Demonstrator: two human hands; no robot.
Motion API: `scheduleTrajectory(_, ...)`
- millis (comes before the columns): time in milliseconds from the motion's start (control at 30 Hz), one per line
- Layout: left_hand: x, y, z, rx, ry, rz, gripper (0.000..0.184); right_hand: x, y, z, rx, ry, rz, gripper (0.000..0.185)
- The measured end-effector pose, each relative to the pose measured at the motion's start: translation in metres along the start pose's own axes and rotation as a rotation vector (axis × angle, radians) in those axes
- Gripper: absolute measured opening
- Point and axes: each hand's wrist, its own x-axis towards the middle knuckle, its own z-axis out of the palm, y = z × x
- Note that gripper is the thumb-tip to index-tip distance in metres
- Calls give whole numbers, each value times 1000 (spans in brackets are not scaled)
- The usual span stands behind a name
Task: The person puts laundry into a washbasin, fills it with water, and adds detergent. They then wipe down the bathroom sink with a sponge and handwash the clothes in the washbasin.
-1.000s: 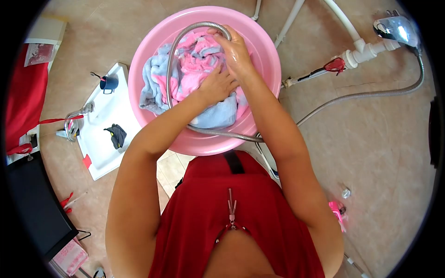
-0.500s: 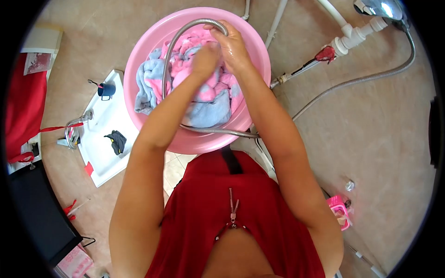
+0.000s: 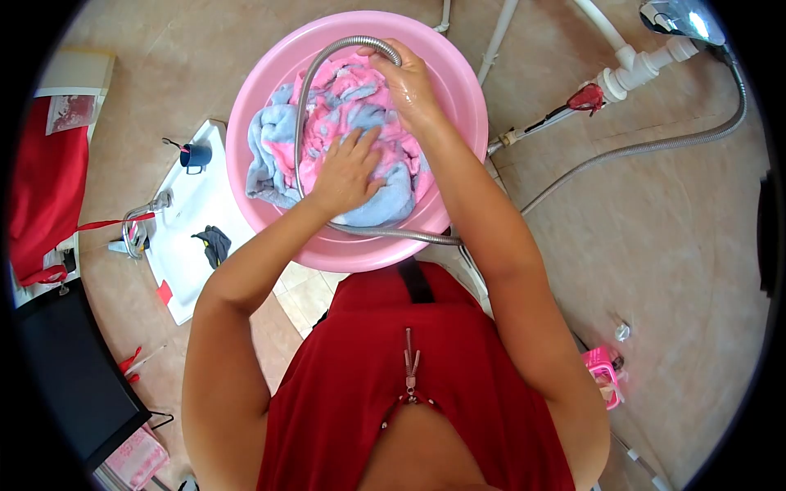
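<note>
Pink and blue-grey fluffy cloth (image 3: pixel 282 131) lies bunched inside a large pink basin (image 3: pixel 246 106). My left hand (image 3: pixel 347 172) rests on the cloth, palm down with its fingers spread. Near the basin's far right side, my right hand (image 3: pixel 407 82) is closed round a flexible metal hose (image 3: pixel 358 41), and its skin looks wet. From that hand the hose arches over the cloth, passes by my left wrist and runs along the basin's near side. The hose's end is hidden in my right hand.
A white sink (image 3: pixel 184 237) at the left holds a dark cup (image 3: pixel 195 158) and a dark cloth (image 3: pixel 214 245). White pipes (image 3: pixel 634 74) and a chrome fixture (image 3: pixel 684 18) stand at the upper right. A pink basket (image 3: pixel 603 376) is at the lower right.
My left hand has moved over the cloth, away from my right hand and toward the lower left, with its fingers now spread. My right hand still holds the hose. The view has shifted slightly.
</note>
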Motion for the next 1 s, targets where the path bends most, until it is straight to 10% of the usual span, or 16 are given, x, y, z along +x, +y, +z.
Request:
scheduleTrajectory(333, 129, -80, 148, -434, -148, -248, 33, 0, 7, 2, 1, 20, -23, 13)
scheduleTrajectory(600, 124, -44, 56, -387, 167, -599, 35, -3, -7, -4, -2, 27, -69, 15)
scheduleTrajectory(667, 93, -30, 12, -1015, 427, -829, 42, -3, -10, -9, 25, 41, -83, 15)
scheduleTrajectory(800, 10, -11, -54, -985, 230, -930, 37, 1, -5, -13, 69, 55, -106, 15)
scheduleTrajectory(900, -35, -24, -47, -578, 52, -559, 26, 1, -3, -8, 38, 59, -77, 14)
scheduleTrajectory(1000, -35, -16, -35, -420, 52, -257, 53, 0, -4, -4, 52, 46, -61, 13)
